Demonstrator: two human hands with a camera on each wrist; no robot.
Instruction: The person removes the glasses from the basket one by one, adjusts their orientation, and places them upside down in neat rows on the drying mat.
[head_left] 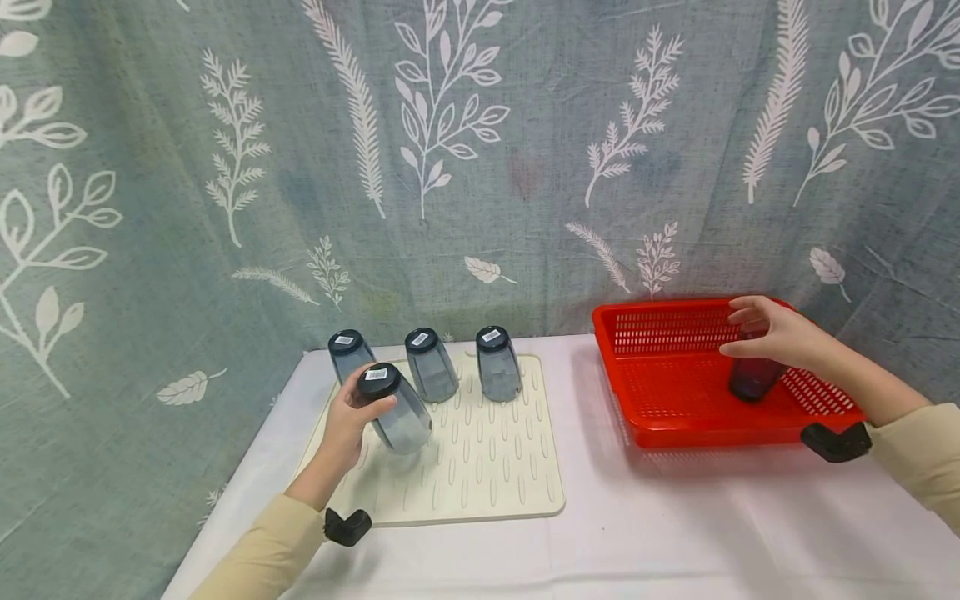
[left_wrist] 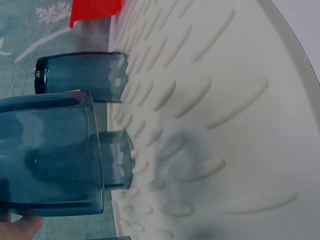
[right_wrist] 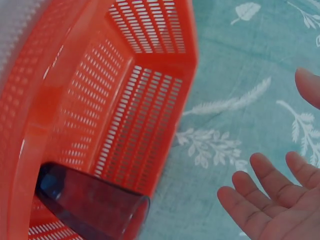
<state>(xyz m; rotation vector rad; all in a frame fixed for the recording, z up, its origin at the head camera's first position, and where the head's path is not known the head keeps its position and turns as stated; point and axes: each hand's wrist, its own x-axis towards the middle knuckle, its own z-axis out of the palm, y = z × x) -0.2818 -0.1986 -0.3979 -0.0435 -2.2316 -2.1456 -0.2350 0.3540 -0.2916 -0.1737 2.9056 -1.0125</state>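
My left hand [head_left: 347, 423] grips a tinted drinking glass [head_left: 403, 418] near its dark, labelled base, which points up. Its mouth faces down over the cream mat [head_left: 480, 500] with raised ridges, and a shadow shows beneath it in the left wrist view. Behind it, three matching glasses stand mouth down on the mat: one at the left [head_left: 349, 354], one in the middle [head_left: 433, 371], one at the right [head_left: 498, 367]. My right hand [head_left: 776, 333], fingers spread, hovers above another glass [right_wrist: 95, 205] standing base down inside the red basket [head_left: 652, 435].
The basket has slotted walls and sits on the right of the white-covered table [head_left: 592, 533]. A green-grey curtain [head_left: 540, 250] with white leaf prints hangs right behind the glasses and basket.
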